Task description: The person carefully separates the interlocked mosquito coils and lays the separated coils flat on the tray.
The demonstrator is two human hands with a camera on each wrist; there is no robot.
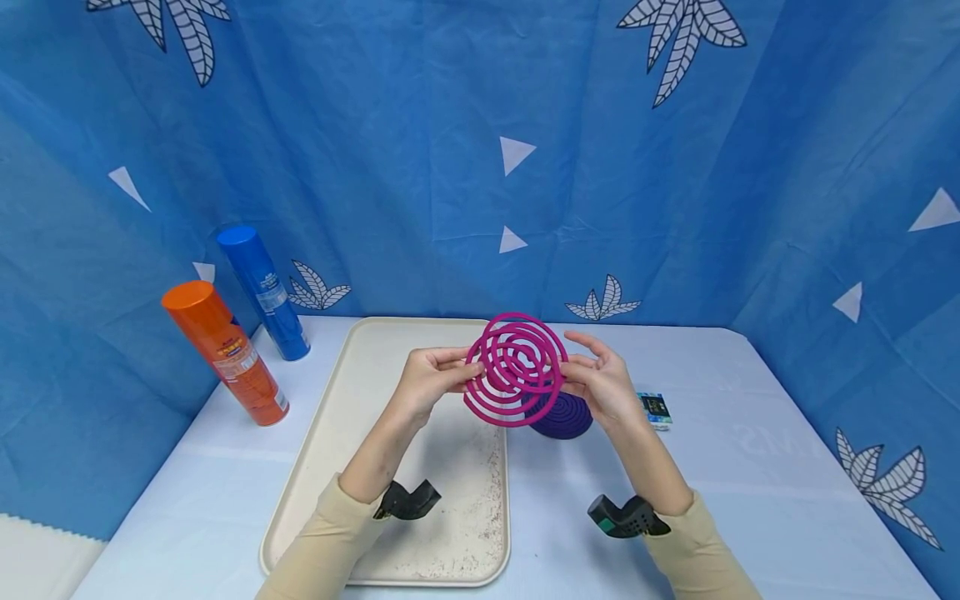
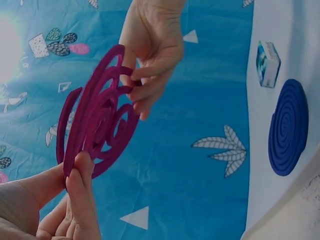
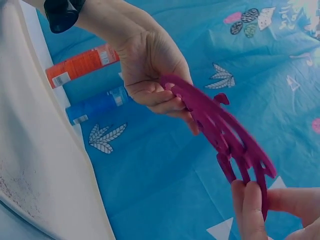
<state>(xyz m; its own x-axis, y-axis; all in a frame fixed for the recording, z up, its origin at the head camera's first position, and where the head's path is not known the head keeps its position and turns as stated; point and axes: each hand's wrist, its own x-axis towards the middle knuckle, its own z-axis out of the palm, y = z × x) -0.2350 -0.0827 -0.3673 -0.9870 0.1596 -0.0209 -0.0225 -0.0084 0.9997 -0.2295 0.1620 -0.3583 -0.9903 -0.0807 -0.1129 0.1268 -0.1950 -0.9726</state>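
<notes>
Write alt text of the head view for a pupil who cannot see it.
A left hand and right hand hold up a magenta openwork spiral. Below, a cream tray lies on a pale table, a dark purple spiral and small box to its right, an orange can and a blue can to its left.

And we're hunting for words: the orange spray can by the white table's left edge and the blue spray can toward its far left corner both flash printed labels, too small to read. The little box, off the far edge, shows a dark label, illegible too! Over by the right edge, faint letters ghost across the tabletop, just an M standing out.
</notes>
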